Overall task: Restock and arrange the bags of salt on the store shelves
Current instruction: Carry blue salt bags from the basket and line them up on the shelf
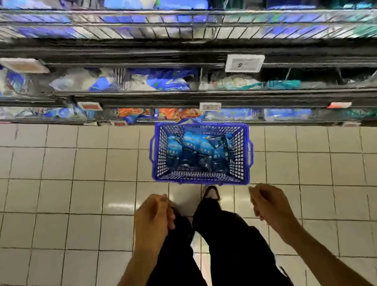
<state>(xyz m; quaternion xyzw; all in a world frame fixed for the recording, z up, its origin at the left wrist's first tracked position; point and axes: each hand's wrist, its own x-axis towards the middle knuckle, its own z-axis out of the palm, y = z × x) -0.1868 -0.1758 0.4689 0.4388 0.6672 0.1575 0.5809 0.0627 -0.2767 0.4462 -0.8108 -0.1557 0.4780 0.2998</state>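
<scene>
Pale square floor tiles run up to wire-fronted metal shelves, blurred, stocked with blue-and-white bags. On the tiles just before the lowest shelf stands a blue lattice plastic basket holding glossy blue bags of salt. Nearer, above black trouser legs, the left hand and right hand hang with loosely curled fingers, holding nothing.

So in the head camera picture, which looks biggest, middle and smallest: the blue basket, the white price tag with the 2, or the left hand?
1. blue basket
2. left hand, though it looks big partly because it is near the camera
3. white price tag
</scene>
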